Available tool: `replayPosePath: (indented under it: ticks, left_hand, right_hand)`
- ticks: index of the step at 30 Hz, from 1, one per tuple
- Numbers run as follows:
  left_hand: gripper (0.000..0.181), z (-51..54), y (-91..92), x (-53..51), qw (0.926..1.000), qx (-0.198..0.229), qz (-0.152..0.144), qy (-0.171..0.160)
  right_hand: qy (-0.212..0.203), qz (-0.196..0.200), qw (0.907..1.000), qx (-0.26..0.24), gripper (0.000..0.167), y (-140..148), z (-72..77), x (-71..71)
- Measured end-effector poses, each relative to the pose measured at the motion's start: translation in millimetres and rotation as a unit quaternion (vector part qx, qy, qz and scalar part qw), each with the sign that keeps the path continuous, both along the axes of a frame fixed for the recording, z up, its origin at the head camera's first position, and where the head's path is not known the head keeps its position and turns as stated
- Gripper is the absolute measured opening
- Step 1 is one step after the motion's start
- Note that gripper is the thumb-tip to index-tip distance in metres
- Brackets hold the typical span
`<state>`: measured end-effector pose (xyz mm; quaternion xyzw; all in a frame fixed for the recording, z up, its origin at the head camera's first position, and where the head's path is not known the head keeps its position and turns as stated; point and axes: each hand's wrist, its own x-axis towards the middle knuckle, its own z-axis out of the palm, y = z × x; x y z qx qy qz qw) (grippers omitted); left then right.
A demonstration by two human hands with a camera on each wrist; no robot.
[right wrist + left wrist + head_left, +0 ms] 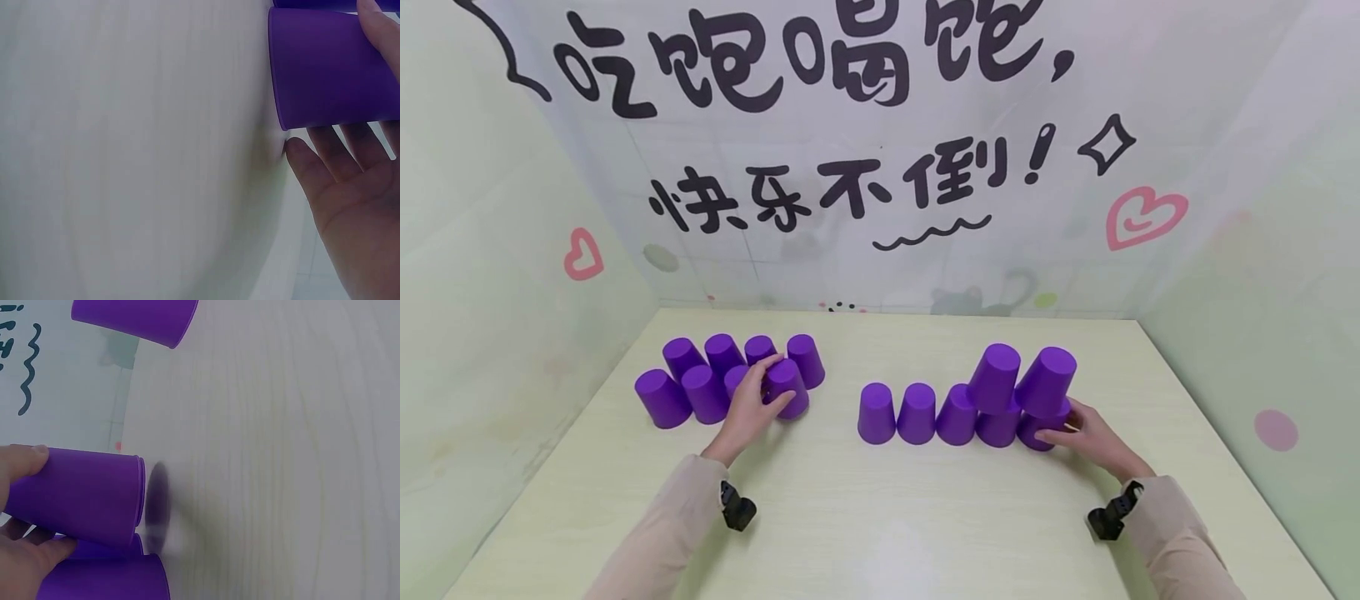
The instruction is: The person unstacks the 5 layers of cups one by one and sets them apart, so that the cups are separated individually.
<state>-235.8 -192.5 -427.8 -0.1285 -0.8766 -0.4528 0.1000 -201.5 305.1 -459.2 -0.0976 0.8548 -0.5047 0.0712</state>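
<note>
My left hand [751,414] holds an upside-down purple cup [790,392] at the front right of the left group, thumb on its near side. A doubled rim shows on that cup [81,494] in the left wrist view, beside a shadow on the table. My right hand [1103,443] is round the rightmost bottom cup [1033,435] of the right row, thumb in front and fingers on its far right side. In the right wrist view, the fingers [334,153] lie along this cup [331,69]. Two cups, one [996,379] beside another [1047,382], stand on the row's right part.
Several more upside-down cups, one [662,398] at the far left, stand in two rows on the pale table [880,517]. The right row continues leftward to a cup [876,414] near the middle. A printed backdrop [880,275] rises behind the table, with side panels left and right.
</note>
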Motion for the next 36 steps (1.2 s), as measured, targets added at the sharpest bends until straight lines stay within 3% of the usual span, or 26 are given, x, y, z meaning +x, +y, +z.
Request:
replayPosePath:
  ticks: [6,14,22,36]
  left_hand:
    - [0.058,-8.2,1.2,-0.8,0.9992,-0.040,0.007,0.007]
    - [0.058,-10.3,4.8,-1.8,0.9991,-0.035,0.021,-0.014]
    - [0.058,-13.5,6.1,-3.3,0.9987,-0.043,0.018,-0.020]
    - [0.064,-7.1,6.6,-3.3,0.9984,-0.051,0.009,-0.021]
  right_hand:
    - [0.003,0.000,1.0000,0.002,0.063,1,-0.6,-1.1]
    - [0.000,0.001,1.0000,0.002,0.063,1,-1.3,-1.7]
    - [0.000,0.001,1.0000,0.004,0.063,1,-0.8,-1.4]
    - [0.007,0.001,1.0000,0.004,0.061,1,-1.3,-0.9]
